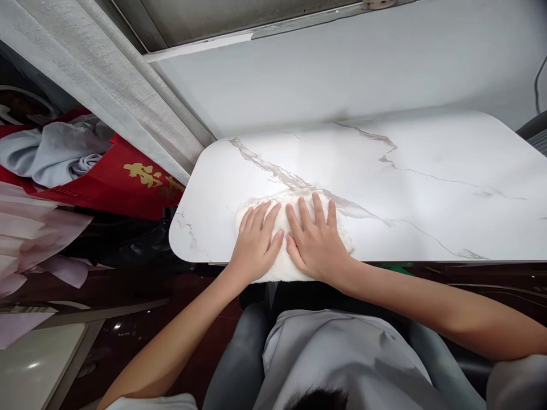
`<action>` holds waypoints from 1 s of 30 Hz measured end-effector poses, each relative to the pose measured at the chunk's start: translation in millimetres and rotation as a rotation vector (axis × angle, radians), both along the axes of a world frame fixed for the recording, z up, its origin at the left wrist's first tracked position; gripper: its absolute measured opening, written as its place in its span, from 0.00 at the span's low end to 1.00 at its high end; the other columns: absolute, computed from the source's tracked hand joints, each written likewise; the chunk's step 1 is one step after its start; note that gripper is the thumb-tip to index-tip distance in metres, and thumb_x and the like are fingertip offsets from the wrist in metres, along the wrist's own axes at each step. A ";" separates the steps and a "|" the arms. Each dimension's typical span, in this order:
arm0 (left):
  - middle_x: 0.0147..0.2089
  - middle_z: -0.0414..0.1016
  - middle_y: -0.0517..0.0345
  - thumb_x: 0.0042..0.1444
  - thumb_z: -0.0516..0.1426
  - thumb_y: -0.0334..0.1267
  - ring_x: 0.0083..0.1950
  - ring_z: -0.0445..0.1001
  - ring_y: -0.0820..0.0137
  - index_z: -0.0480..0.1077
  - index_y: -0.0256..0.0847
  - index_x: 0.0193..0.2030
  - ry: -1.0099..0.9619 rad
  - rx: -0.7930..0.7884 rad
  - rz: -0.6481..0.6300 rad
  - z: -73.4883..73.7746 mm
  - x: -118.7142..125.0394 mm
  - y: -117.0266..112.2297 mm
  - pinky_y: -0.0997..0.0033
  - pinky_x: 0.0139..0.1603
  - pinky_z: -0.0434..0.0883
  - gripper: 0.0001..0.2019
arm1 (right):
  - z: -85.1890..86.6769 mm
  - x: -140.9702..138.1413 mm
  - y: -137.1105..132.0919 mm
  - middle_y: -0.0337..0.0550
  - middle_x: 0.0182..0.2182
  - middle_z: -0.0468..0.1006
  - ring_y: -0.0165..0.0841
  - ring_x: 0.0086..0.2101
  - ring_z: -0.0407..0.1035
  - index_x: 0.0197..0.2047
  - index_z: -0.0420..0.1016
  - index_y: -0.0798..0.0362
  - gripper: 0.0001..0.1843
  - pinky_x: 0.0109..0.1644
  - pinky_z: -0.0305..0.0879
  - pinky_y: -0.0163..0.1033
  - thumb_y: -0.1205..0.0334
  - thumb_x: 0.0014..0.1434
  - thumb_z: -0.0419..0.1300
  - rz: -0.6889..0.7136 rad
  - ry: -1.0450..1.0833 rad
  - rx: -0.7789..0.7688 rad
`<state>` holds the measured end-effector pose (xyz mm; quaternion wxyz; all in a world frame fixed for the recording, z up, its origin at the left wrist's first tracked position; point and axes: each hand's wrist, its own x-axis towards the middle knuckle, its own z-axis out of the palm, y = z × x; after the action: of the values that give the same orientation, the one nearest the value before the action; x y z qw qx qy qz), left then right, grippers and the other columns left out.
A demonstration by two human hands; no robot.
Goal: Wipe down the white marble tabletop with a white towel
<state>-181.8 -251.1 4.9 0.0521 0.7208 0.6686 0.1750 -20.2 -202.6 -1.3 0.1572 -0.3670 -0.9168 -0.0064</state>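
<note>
A fluffy white cloth (282, 265) lies spread at the near edge of a white marble-patterned table (427, 205), its front edge hanging slightly over. My left hand (258, 242) rests flat on the cloth's left half, fingers stretched out and pointing away from me. On the right half, my right hand (316, 239) presses palm down with its fingers spread. The two thumbs are close together near the middle of the cloth. Neither hand grips the fabric; what lies beneath the cloth is hidden.
A pale wall (342, 80) runs behind the table. At the left hangs a light grey curtain (106, 68), beside a red bag (123, 176) with gold characters and grey cloth inside. Pink sheer fabric (38, 233) is at the far left. A dark cable (537, 85) shows at the right.
</note>
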 end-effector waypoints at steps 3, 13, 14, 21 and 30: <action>0.70 0.60 0.46 0.68 0.41 0.44 0.73 0.55 0.59 0.56 0.44 0.70 0.022 -0.013 0.021 -0.5 -12.2 3.5 0.49 0.75 0.49 0.26 | 3.2 -13.6 5.2 0.66 0.68 0.53 0.66 0.65 0.46 0.71 0.58 0.65 0.33 0.59 0.50 0.74 0.56 0.68 0.42 0.021 -0.039 -0.024; 0.66 0.66 0.48 0.65 0.45 0.39 0.68 0.62 0.60 0.62 0.41 0.65 0.010 0.069 0.107 -7.3 -92.6 89.1 0.53 0.73 0.52 0.23 | -0.6 -95.2 94.1 0.63 0.64 0.59 0.60 0.63 0.49 0.65 0.62 0.62 0.26 0.59 0.51 0.66 0.59 0.68 0.43 0.034 0.038 -0.055; 0.65 0.67 0.49 0.65 0.46 0.39 0.67 0.63 0.60 0.63 0.41 0.64 -0.001 0.091 0.108 -8.0 -101.0 101.0 0.55 0.72 0.54 0.22 | -1.4 -103.9 105.9 0.63 0.65 0.57 0.58 0.63 0.49 0.63 0.64 0.60 0.25 0.60 0.50 0.65 0.59 0.68 0.44 0.026 0.061 -0.067; 0.64 0.70 0.50 0.67 0.48 0.41 0.66 0.65 0.59 0.67 0.43 0.63 -0.077 0.152 0.130 -16.5 -153.1 173.8 0.57 0.69 0.58 0.20 | -3.0 -149.5 171.5 0.60 0.67 0.51 0.52 0.64 0.47 0.57 0.66 0.60 0.21 0.63 0.49 0.58 0.63 0.67 0.43 -0.140 0.216 -0.105; 0.62 0.71 0.47 0.64 0.49 0.39 0.64 0.67 0.58 0.68 0.39 0.63 -0.112 0.145 0.141 -17.1 -181.5 228.3 0.57 0.68 0.60 0.22 | -1.4 -177.9 219.8 0.58 0.55 0.66 0.49 0.55 0.58 0.55 0.67 0.61 0.20 0.57 0.57 0.51 0.66 0.66 0.42 -0.232 0.244 -0.159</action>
<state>-363.3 -22.8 -12.2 0.0248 0.6630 0.6993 0.2661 -198.1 17.2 -2.7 0.2359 -0.4795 -0.8401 0.0926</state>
